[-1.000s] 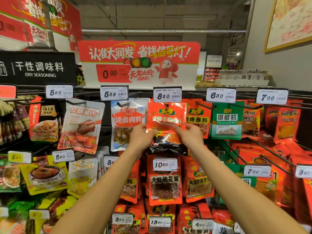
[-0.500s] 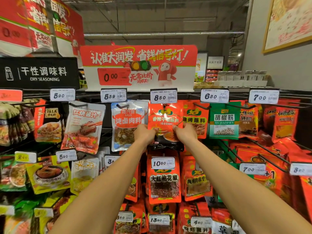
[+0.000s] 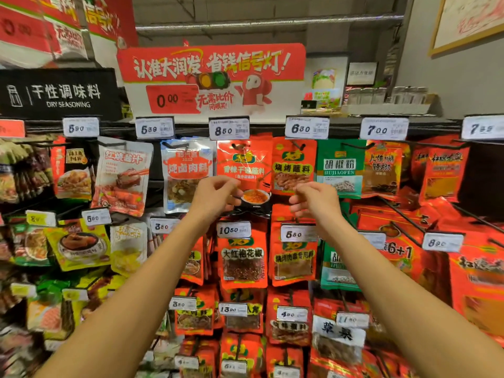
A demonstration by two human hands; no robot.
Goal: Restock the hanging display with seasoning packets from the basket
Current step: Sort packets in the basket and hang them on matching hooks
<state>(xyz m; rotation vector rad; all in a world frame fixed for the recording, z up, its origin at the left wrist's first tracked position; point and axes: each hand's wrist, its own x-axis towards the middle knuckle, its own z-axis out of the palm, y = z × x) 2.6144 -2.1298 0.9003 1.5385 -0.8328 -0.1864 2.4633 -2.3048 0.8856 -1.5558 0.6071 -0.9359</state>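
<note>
1. Hanging display [image 3: 272, 126]: a top rail carries a row of white price tags, with packets hung on pegs below in several tiers.
2. Seasoning packet [image 3: 246, 165], red with a dark bottom band, hangs on the top-tier peg under the 8.50 price tag [image 3: 229, 128]. It is square to the rail, with its upper edge just below the tag.
3. Left hand [image 3: 215, 196]: raised in front of the packet's lower left corner, fingers loosely curled, thumb and forefinger close together. It grips nothing. Whether the fingertips graze the packet edge cannot be told.
4. Right hand [image 3: 317, 199]: raised off the packet's lower right corner, in front of the neighbouring red packet [image 3: 293, 166], fingers loosely curled and holding nothing.
5. Between the two hands the lower half of the seasoning packet shows uncovered.
6. Flanks are tight: a clear-fronted packet [image 3: 186, 173] just beside the left edge, the red neighbour overlapping or touching the right edge.
7. Below, the 10.50 tag [image 3: 233, 230] sits just under the packet's bottom edge.
8. Green pepper packet [image 3: 339, 167] hangs further right, under the 6.30 tag [image 3: 306, 128].
9. The basket is not in view.
</note>
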